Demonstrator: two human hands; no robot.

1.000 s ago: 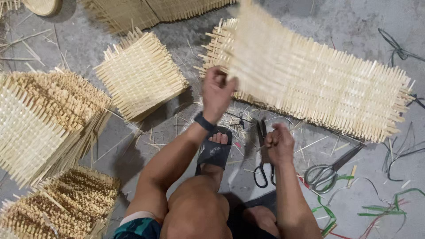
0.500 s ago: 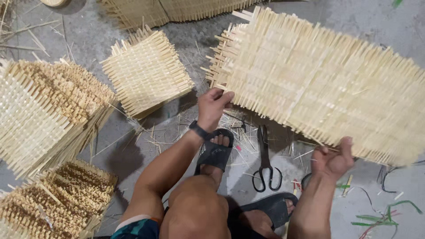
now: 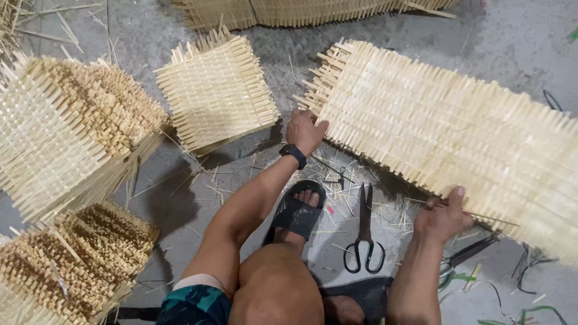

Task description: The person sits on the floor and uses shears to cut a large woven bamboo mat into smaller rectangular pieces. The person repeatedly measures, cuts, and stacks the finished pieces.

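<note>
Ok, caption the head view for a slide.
Both hands, left and right, grip a woven bamboo panel above black scissors.

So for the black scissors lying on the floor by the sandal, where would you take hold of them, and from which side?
Probably by the two looped handles of the scissors, coming from the person's side. The loops point toward the body and the shut blades point away toward the woven panel. They lie flat between the sandalled foot and the right hand, which is nearest; both hands now hold the panel's edge.
</note>
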